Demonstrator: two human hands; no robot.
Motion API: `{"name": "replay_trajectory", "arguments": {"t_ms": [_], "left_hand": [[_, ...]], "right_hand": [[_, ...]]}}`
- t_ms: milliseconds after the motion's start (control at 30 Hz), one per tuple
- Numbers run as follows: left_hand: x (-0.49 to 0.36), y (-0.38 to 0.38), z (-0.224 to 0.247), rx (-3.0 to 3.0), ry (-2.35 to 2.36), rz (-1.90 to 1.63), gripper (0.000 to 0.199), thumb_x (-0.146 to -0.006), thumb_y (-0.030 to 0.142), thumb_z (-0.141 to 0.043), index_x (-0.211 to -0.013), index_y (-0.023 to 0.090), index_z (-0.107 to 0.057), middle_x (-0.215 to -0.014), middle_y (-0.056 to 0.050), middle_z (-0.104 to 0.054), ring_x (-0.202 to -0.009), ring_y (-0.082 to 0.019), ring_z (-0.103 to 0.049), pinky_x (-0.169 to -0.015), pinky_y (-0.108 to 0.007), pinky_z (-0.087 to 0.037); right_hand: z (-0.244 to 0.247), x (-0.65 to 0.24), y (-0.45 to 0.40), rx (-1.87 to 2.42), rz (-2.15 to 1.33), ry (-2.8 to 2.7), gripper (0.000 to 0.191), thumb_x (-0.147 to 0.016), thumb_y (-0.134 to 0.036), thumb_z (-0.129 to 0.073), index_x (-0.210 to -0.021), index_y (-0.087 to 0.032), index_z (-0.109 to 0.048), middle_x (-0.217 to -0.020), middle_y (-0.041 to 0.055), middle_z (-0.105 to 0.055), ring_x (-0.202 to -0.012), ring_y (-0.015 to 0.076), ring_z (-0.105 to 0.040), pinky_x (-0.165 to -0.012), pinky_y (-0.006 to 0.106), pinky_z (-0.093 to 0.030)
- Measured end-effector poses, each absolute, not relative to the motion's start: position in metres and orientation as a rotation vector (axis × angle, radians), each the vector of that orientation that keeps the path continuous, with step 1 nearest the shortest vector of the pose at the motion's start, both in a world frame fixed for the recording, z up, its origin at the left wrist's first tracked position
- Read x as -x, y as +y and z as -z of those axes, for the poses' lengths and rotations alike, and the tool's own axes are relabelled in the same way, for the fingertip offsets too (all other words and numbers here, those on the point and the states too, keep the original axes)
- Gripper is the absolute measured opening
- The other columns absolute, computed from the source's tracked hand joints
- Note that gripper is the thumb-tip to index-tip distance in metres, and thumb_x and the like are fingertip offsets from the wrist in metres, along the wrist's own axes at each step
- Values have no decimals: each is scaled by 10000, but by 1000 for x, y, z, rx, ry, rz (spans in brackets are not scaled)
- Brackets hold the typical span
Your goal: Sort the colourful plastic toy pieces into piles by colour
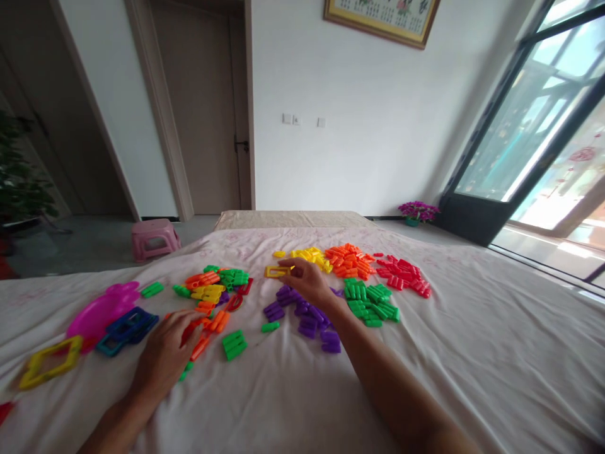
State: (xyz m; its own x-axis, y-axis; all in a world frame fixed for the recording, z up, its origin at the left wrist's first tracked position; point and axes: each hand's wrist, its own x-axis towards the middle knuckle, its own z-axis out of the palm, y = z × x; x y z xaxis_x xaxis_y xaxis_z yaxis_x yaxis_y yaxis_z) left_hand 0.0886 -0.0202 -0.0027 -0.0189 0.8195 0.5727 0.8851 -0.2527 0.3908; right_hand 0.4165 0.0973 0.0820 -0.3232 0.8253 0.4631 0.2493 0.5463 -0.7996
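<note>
My right hand [307,277] pinches a yellow rectangular plastic frame piece [274,272] with a hollow middle. It is above the edge of the purple plastic building pieces [307,315], close to the yellow pieces [312,255]. Fingers curled, my left hand [172,343] is at the mixed pile on the left, with an orange building piece [190,329] between thumb and fingers. More orange pieces [218,321] lie against its fingertips. Nearby are a green block [234,345] and a red frame piece [235,302].
Sorted heaps of orange [350,260], red [404,275] and green pieces [371,301] lie to the right. On the left are a magenta plate-like piece [101,312], blue frames [127,329] and a yellow square frame [51,363]. A wrinkled pale cloth [265,410] covers the surface.
</note>
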Motion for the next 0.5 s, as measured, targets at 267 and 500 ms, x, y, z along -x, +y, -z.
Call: {"name": "replay_trajectory", "arguments": {"t_ms": [267,500], "left_hand": [[-93,-25,-6,2073,-1917,1309,261,-908,330,-479,-986,210,-696,-1025,-75,-731,-1006,-214,-656,-942,-372,-505],[-96,-28,-15,2148,-1921,1078,276,-896,385,-553,-1061,223,-703,-1097,-75,-727,-1055,-228,-640,-965,-382,-481]], "right_hand": [[-74,-372,39,674,-763,-2400,261,-871,-200,-656,-1121,-185,-730,-971,54,-724,-762,136,-660,-691,215,-496],[-62,-367,32,653,-561,-2488,250,-919,-133,-557,-1092,-202,-723,-1079,58,-717,-943,165,-685,-848,242,-505]]}}
